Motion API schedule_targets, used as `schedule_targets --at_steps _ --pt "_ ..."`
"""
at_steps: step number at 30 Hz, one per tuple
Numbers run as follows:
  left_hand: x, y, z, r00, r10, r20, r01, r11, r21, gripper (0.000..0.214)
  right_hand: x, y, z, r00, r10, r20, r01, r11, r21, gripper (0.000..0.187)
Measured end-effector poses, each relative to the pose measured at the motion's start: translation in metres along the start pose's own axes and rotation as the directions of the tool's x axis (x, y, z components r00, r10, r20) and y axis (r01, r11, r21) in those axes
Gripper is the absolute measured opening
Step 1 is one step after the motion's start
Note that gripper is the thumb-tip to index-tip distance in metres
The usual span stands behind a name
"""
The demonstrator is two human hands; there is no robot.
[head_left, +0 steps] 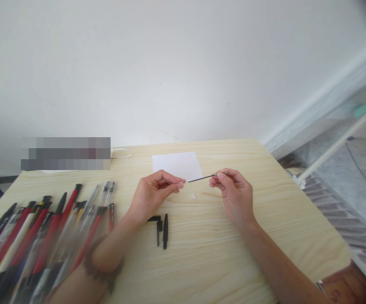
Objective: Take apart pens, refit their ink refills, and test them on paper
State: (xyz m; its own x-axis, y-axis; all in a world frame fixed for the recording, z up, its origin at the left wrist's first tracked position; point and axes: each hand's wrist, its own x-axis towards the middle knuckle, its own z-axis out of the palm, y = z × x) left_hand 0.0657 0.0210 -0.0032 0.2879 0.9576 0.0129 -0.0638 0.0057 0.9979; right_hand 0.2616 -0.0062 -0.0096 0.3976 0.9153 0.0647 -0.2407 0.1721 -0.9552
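Note:
My right hand [235, 192] is closed in a pinch around one end of a thin dark pen refill [200, 178], which points left over the table. Facing it, my left hand [153, 195] pinches a small whitish piece [181, 182] close to the refill's free end; what kind of piece it is, I cannot make out. A tiny pale bit [193, 196] lies on the wood below the refill. Near my left wrist rest a black tapered pen part [165, 231] and several other small black pen pieces [158, 234].
Many red, black, clear and yellow pens [46, 236] spread over the table's left side, partly behind my left forearm. Behind my hands lies a white sheet [176, 164]. The pale wood table [220, 261] meets a white wall [176, 76]. A white pole [334, 147] stands at right.

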Motion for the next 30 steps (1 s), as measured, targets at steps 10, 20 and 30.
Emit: schedule_targets --at_steps 10,20,30 --pt "0.002 0.001 0.0 1.0 -0.003 -0.03 0.004 1.0 0.027 0.016 -0.001 0.0 0.001 1.0 0.023 0.016 -0.024 0.999 0.048 0.005" --pt "0.0 0.008 0.001 0.998 -0.066 -0.019 0.066 0.998 -0.02 0.017 -0.001 0.0 0.001 0.997 0.06 0.045 -0.063 0.996 0.058 0.004" --pt "0.003 0.011 0.0 0.993 -0.008 -0.115 0.001 0.998 -0.062 0.015 -0.002 0.001 0.004 0.975 0.201 0.097 -0.214 0.965 0.153 0.004"
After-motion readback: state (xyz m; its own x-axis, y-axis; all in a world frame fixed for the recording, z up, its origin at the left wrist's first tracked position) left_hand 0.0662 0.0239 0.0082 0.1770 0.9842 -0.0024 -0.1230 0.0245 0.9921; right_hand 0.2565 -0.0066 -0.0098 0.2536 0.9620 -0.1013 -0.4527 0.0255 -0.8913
